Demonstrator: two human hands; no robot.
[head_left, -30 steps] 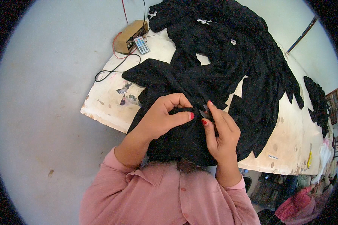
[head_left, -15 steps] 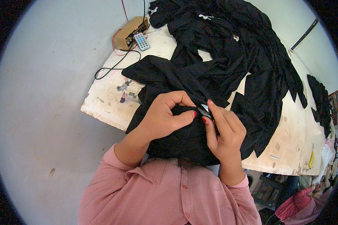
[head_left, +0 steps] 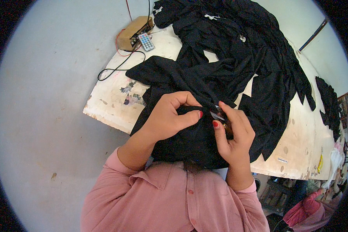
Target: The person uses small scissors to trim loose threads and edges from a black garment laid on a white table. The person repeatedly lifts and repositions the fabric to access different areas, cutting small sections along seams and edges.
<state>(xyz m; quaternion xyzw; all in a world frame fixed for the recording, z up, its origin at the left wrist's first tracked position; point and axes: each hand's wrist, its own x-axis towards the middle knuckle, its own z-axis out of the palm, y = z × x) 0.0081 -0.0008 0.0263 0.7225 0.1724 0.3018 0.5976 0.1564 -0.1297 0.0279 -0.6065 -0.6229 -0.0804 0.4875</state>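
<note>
A black garment (head_left: pixel 197 139) hangs over the near edge of a pale worktable (head_left: pixel 116 104). My left hand (head_left: pixel 168 118) pinches a fold of this black cloth between thumb and fingers. My right hand (head_left: pixel 234 133) is closed on a small metal tool (head_left: pixel 217 115), probably thread snips, whose tip touches the cloth right beside my left thumb. Both hands meet over the same spot on the garment.
A large heap of black garments (head_left: pixel 239 50) covers the table's far part. A small wooden box (head_left: pixel 133 33) with wires and a white remote control (head_left: pixel 145 41) sit at the far left corner. A black cable (head_left: pixel 116 67) trails off the edge. Grey floor lies left.
My hands have stayed on the same fold. The right hand shifted slightly and the metal tool now shows between the fingertips.
</note>
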